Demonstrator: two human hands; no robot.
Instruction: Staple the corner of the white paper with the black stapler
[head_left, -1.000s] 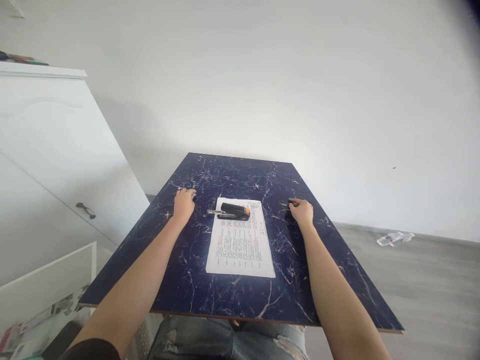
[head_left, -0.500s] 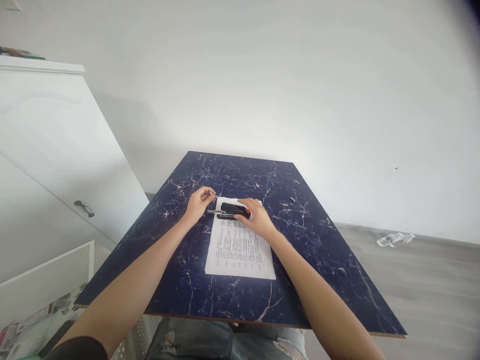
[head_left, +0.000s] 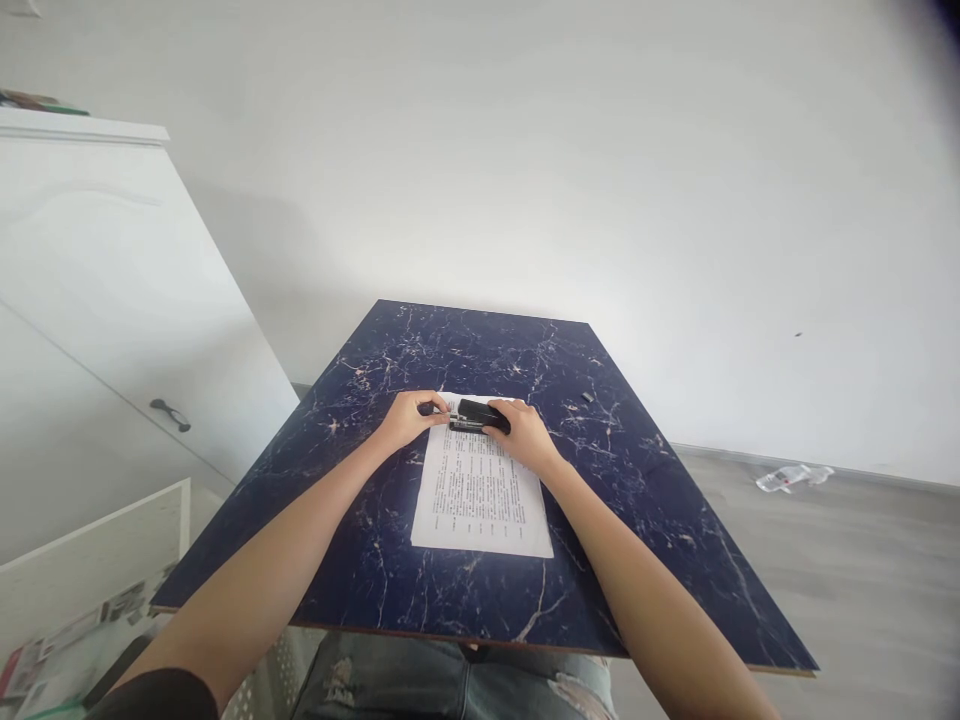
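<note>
A black stapler (head_left: pixel 480 412) lies sideways over the upper part of a printed sheet of paper (head_left: pixel 484 500) on the dark blue marbled table. My right hand (head_left: pixel 525 432) is wrapped round the stapler's right end. At its left end, a metal part sticks out, and my left hand (head_left: pixel 412 418) pinches there with thumb and fingers closed. A small dark piece shows between the left fingers; whether it belongs to the stapler I cannot tell.
A small dark object (head_left: pixel 587 397) lies on the table (head_left: pixel 637 500) to the right of the paper. A white cabinet (head_left: pixel 112 280) stands at the left. Clear plastic packaging (head_left: pixel 791 478) rests on the floor at the right.
My left hand has moved right and closed at the stapler's left end. The protruding metal part shows shorter. The stapler and my right hand have shifted slightly right.
</note>
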